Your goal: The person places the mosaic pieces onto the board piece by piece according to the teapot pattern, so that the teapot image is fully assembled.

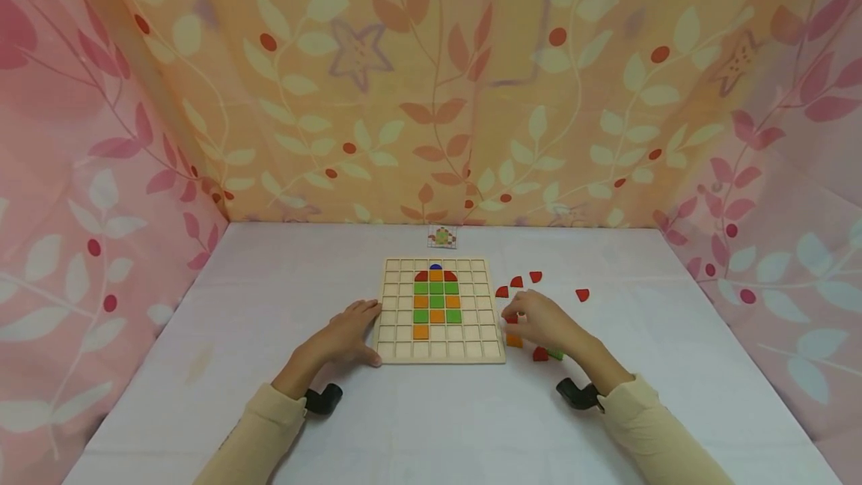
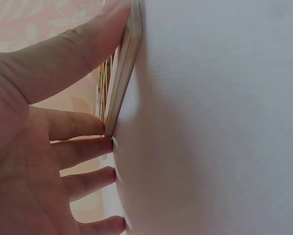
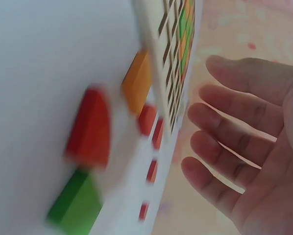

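A wooden grid board [image 1: 471, 350] lies flat on the table, its middle cells filled with green, orange and red pieces and a blue one at the top. My left hand [image 1: 346, 331] rests at its left edge; in the left wrist view the thumb lies over the board's rim [image 2: 122, 83] and the fingers are spread. Beyond the right edge, my right hand [image 1: 542, 320] hovers over loose pieces, fingers loosely bent and holding nothing. Below it are an orange square [image 3: 137, 83], a red quarter-round piece [image 3: 90, 127] and a green piece [image 3: 78, 203].
Several more red quarter-round pieces, one at the far right [image 1: 582, 295], lie right of the board. A small patterned card [image 1: 442, 236] sits behind it. Patterned cloth [image 1: 438, 96] hangs at the back and both sides of the white-covered table [image 1: 431, 425].
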`<state>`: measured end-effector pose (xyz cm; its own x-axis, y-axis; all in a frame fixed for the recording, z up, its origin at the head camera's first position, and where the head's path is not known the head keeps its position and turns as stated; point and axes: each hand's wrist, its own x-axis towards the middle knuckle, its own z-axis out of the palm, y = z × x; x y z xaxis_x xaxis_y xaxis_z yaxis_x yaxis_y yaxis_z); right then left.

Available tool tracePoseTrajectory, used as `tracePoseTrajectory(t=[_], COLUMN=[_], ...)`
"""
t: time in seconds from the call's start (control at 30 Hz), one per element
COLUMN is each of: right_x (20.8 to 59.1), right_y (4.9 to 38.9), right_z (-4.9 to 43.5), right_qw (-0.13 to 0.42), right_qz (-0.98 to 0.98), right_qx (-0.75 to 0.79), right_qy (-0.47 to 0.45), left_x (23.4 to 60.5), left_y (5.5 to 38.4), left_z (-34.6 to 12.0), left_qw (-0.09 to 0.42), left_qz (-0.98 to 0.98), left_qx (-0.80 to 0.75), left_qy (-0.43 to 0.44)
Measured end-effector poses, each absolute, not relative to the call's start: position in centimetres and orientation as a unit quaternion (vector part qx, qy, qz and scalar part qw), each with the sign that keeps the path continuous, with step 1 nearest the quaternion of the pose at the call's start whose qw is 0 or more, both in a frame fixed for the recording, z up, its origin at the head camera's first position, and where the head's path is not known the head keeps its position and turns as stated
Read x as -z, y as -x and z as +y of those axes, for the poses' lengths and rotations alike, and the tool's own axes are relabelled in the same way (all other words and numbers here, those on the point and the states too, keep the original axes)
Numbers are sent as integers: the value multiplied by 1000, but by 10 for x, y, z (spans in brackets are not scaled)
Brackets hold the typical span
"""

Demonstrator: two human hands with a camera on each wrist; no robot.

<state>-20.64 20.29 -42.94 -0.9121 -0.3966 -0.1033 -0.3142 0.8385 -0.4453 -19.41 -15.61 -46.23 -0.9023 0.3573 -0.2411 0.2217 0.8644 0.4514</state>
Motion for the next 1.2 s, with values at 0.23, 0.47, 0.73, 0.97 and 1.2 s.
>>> tracePoseTrajectory(t=[0.23,0.47,0.73,0.97,1.2], right_x=[433,438,447,451,452], right_y=[194,181,173,172,171], right_z=[235,253,262,264,266], right_qw=[108,99,68,70,69], right_qz=[965,975,976,977,977], right_qx=[195,143,133,133,134], right_qy=[137,139,159,148,149], left_x=[461,463,461,462,461], left_y=[194,193,193,193,194], left_z=[-156,-155,-155,-155,-155], left_qw=[159,160,159,161,162], left_qz=[954,955,955,955,954], left_qx=[-205,-204,-202,-201,-201], left_qy=[-151,-146,-151,-149,-153])
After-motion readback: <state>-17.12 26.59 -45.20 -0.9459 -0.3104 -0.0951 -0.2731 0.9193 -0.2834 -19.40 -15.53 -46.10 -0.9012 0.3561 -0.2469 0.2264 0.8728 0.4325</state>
